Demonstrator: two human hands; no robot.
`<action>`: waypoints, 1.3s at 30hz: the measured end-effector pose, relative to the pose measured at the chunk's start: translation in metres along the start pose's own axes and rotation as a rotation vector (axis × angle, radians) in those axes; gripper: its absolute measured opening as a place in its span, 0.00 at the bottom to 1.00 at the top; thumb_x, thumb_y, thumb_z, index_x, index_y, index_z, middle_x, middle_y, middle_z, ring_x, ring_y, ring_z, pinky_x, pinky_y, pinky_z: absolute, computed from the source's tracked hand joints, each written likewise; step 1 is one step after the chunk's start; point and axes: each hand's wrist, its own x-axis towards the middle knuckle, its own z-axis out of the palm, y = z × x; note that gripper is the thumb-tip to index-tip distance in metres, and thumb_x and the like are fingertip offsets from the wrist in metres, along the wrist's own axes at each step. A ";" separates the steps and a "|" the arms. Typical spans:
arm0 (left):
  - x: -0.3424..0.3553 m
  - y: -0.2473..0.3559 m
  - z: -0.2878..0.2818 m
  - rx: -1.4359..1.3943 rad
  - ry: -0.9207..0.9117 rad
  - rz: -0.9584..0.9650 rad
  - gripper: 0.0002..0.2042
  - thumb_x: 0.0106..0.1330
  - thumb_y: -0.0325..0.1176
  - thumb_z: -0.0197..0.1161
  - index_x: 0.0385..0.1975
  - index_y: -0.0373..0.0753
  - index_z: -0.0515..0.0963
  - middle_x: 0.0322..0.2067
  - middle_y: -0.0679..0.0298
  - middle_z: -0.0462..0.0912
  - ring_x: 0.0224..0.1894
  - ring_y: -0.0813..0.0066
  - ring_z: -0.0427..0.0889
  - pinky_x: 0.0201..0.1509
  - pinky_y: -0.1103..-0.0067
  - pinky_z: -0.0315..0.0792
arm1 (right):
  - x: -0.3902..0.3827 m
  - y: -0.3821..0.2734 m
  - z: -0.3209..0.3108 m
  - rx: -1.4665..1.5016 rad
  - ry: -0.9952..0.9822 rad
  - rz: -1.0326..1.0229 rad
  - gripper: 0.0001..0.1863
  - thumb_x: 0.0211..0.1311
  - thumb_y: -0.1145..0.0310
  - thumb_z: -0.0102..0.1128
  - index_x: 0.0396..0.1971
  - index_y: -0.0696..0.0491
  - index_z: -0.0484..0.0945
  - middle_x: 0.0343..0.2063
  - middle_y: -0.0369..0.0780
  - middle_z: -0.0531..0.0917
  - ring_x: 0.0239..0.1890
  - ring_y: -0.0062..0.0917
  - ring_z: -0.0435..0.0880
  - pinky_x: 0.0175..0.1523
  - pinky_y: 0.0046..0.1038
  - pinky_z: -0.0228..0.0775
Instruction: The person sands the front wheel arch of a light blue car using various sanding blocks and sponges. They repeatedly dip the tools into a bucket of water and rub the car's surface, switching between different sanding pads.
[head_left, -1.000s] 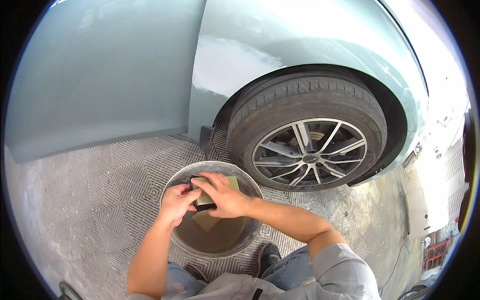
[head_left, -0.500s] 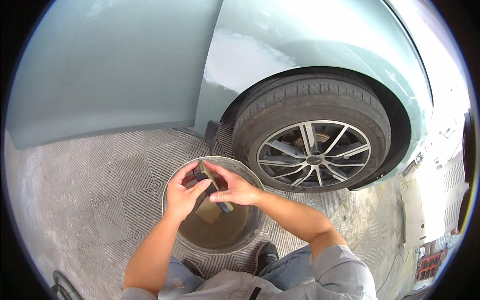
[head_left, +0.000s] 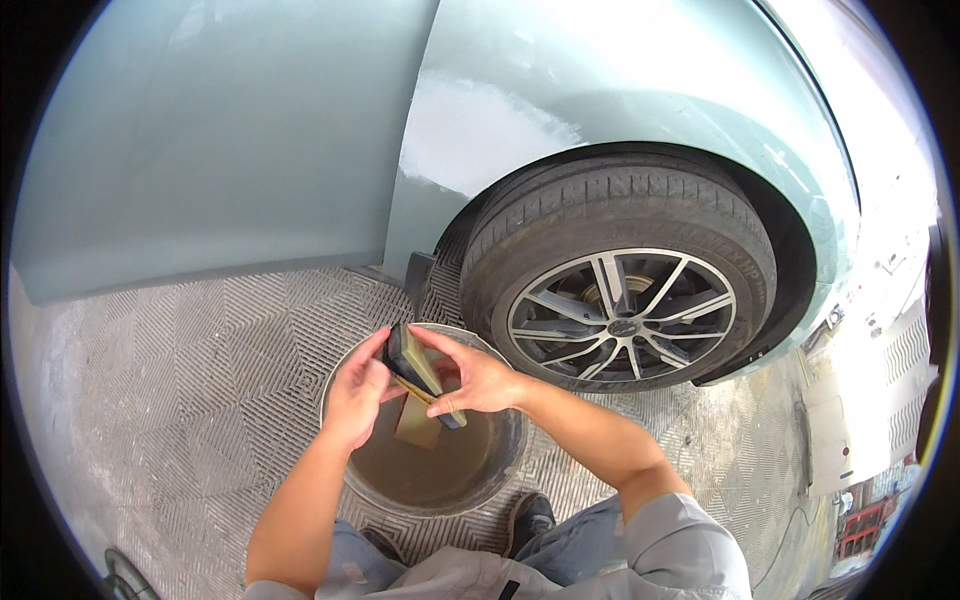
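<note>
My left hand (head_left: 355, 395) and my right hand (head_left: 480, 380) both grip a dark sanding block (head_left: 410, 355) with pale olive faces, tilted over a bucket (head_left: 435, 505). My left fingers are on the block's left side, my right fingers and thumb on its right. A thin brownish sheet shows under the block, along its lower edge. Murky water (head_left: 430, 470) fills the lower part of the bucket, and a tan square sheet (head_left: 416, 430) lies in it below my hands.
Ahead is a pale blue-green car: a panel (head_left: 200, 130) at left, a fender with a whitish patch (head_left: 480, 130), and a wheel (head_left: 620, 210) just beyond the bucket. The bucket stands on ridged tiles (head_left: 250, 360). Pale panels and a red object (head_left: 860, 525) are at far right.
The block has been turned from flatter to a steep tilt between both hands. Since half a second ago its pale face shows more and my left thumb has shifted off its front.
</note>
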 end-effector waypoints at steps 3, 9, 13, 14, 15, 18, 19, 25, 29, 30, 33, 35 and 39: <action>0.000 0.004 0.001 -0.133 0.070 -0.121 0.27 0.72 0.38 0.54 0.67 0.37 0.58 0.59 0.58 0.72 0.58 0.65 0.74 0.57 0.67 0.74 | -0.001 -0.003 -0.004 -0.529 0.110 -0.229 0.57 0.42 0.70 0.77 0.72 0.49 0.48 0.63 0.49 0.66 0.63 0.36 0.69 0.67 0.33 0.60; 0.002 0.010 -0.007 -0.086 0.129 -0.276 0.21 0.71 0.31 0.54 0.61 0.32 0.66 0.49 0.58 0.79 0.47 0.70 0.81 0.49 0.73 0.77 | -0.003 -0.004 -0.008 -0.555 0.144 -0.178 0.57 0.41 0.68 0.78 0.70 0.56 0.49 0.66 0.50 0.60 0.69 0.38 0.59 0.71 0.34 0.50; 0.005 0.008 -0.012 0.018 0.155 -0.307 0.17 0.70 0.30 0.54 0.55 0.29 0.70 0.45 0.58 0.81 0.44 0.72 0.81 0.48 0.74 0.77 | -0.004 -0.004 -0.012 -0.119 0.187 -0.230 0.52 0.49 0.75 0.69 0.71 0.52 0.46 0.61 0.48 0.63 0.63 0.34 0.64 0.68 0.36 0.57; 0.006 0.008 -0.013 0.045 0.185 -0.318 0.16 0.70 0.30 0.54 0.54 0.28 0.71 0.45 0.58 0.81 0.44 0.72 0.82 0.48 0.74 0.77 | -0.005 -0.005 -0.013 0.070 0.185 -0.187 0.52 0.48 0.78 0.66 0.71 0.49 0.45 0.61 0.47 0.63 0.62 0.33 0.65 0.67 0.37 0.58; 0.005 0.006 -0.012 0.055 0.206 -0.289 0.13 0.71 0.28 0.52 0.50 0.27 0.73 0.44 0.58 0.81 0.43 0.73 0.81 0.48 0.75 0.77 | -0.005 -0.006 -0.014 0.171 0.159 -0.203 0.53 0.46 0.82 0.63 0.72 0.44 0.44 0.59 0.43 0.63 0.60 0.28 0.65 0.65 0.35 0.61; 0.005 0.005 -0.012 0.088 0.139 -0.259 0.11 0.71 0.27 0.51 0.48 0.29 0.74 0.43 0.58 0.82 0.42 0.74 0.82 0.47 0.75 0.77 | -0.007 -0.012 -0.018 0.233 0.175 -0.178 0.54 0.42 0.83 0.65 0.70 0.46 0.46 0.58 0.37 0.64 0.61 0.27 0.63 0.64 0.33 0.60; 0.006 0.006 -0.013 0.079 0.155 -0.257 0.11 0.71 0.27 0.51 0.48 0.30 0.74 0.43 0.58 0.82 0.42 0.74 0.82 0.47 0.75 0.77 | -0.009 -0.014 -0.019 0.256 0.237 -0.193 0.52 0.40 0.84 0.66 0.67 0.46 0.50 0.59 0.37 0.63 0.62 0.27 0.63 0.65 0.33 0.59; 0.005 0.010 -0.013 0.065 0.216 -0.271 0.11 0.73 0.28 0.48 0.48 0.33 0.75 0.42 0.61 0.82 0.41 0.75 0.82 0.46 0.74 0.78 | -0.010 -0.008 -0.023 0.367 0.310 -0.394 0.52 0.44 0.87 0.71 0.66 0.44 0.48 0.60 0.38 0.64 0.63 0.25 0.63 0.65 0.33 0.64; 0.005 0.008 -0.006 -0.150 0.115 -0.216 0.11 0.74 0.32 0.49 0.47 0.34 0.74 0.41 0.63 0.82 0.41 0.74 0.83 0.47 0.72 0.78 | -0.003 0.012 -0.021 0.374 0.332 -0.410 0.50 0.43 0.87 0.72 0.63 0.44 0.51 0.61 0.39 0.63 0.63 0.26 0.64 0.65 0.33 0.63; 0.004 0.008 -0.004 -0.212 0.098 -0.207 0.11 0.75 0.33 0.49 0.47 0.35 0.74 0.40 0.63 0.82 0.41 0.74 0.83 0.48 0.72 0.78 | -0.001 0.016 -0.020 0.358 0.357 -0.350 0.50 0.43 0.87 0.72 0.62 0.44 0.51 0.62 0.39 0.63 0.64 0.26 0.64 0.65 0.33 0.63; 0.002 0.009 -0.001 -0.311 0.066 -0.142 0.12 0.75 0.36 0.48 0.47 0.35 0.74 0.41 0.63 0.82 0.41 0.73 0.83 0.50 0.71 0.78 | 0.004 0.025 -0.020 0.426 0.298 -0.435 0.52 0.40 0.83 0.76 0.63 0.44 0.52 0.63 0.40 0.64 0.65 0.28 0.64 0.65 0.33 0.62; 0.002 0.009 0.002 -0.344 0.087 -0.141 0.13 0.75 0.36 0.47 0.47 0.35 0.74 0.42 0.62 0.82 0.42 0.72 0.83 0.50 0.70 0.78 | 0.006 0.026 -0.020 0.458 0.279 -0.463 0.52 0.40 0.81 0.77 0.63 0.44 0.53 0.63 0.40 0.65 0.65 0.28 0.64 0.66 0.33 0.61; 0.000 0.006 0.005 -0.360 0.039 -0.156 0.14 0.76 0.36 0.46 0.49 0.34 0.73 0.44 0.60 0.81 0.44 0.71 0.83 0.51 0.70 0.78 | 0.006 0.024 -0.018 0.458 0.238 -0.468 0.51 0.39 0.79 0.79 0.63 0.44 0.54 0.64 0.41 0.64 0.66 0.29 0.63 0.68 0.35 0.59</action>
